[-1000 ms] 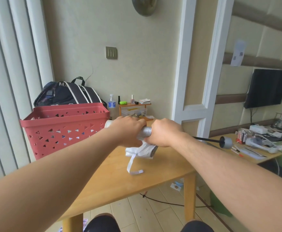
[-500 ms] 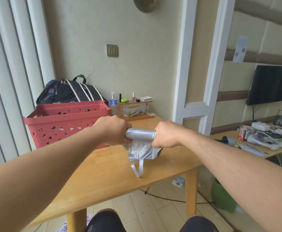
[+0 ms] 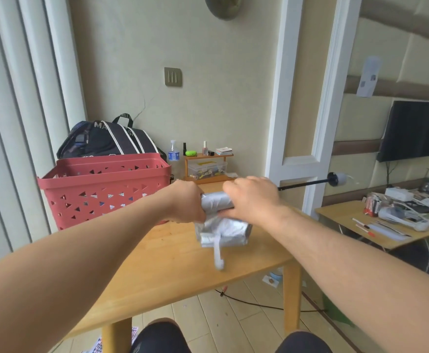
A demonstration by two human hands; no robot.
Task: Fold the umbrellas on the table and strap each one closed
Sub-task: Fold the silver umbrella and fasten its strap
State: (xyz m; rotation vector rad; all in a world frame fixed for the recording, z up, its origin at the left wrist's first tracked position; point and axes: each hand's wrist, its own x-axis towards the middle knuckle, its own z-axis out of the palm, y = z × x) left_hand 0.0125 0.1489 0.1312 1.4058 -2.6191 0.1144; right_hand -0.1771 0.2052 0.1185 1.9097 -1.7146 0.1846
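Observation:
I hold a silver folding umbrella (image 3: 217, 203) crosswise above the wooden table (image 3: 172, 266). My left hand (image 3: 186, 201) grips its left end. My right hand (image 3: 253, 198) is curled round its right part. Loose silver canopy fabric (image 3: 223, 233) hangs below the hands, and its white closing strap (image 3: 218, 253) dangles toward the tabletop. A black shaft (image 3: 302, 185) sticks out to the right past my right hand and ends in a grey handle (image 3: 337, 179). The umbrella's left tip is hidden inside my left hand.
A red perforated basket (image 3: 101, 187) stands on the table's far left, with a black bag (image 3: 106, 141) behind it. A small wooden shelf (image 3: 207, 166) with bottles sits against the wall. A low cluttered side table (image 3: 376, 225) is at the right. A cable (image 3: 259, 304) lies on the floor.
The camera view shifted. The black shaft and handle now stick out further right of my right hand than half a second ago. The canopy fabric hangs bunched lower beneath my hands.

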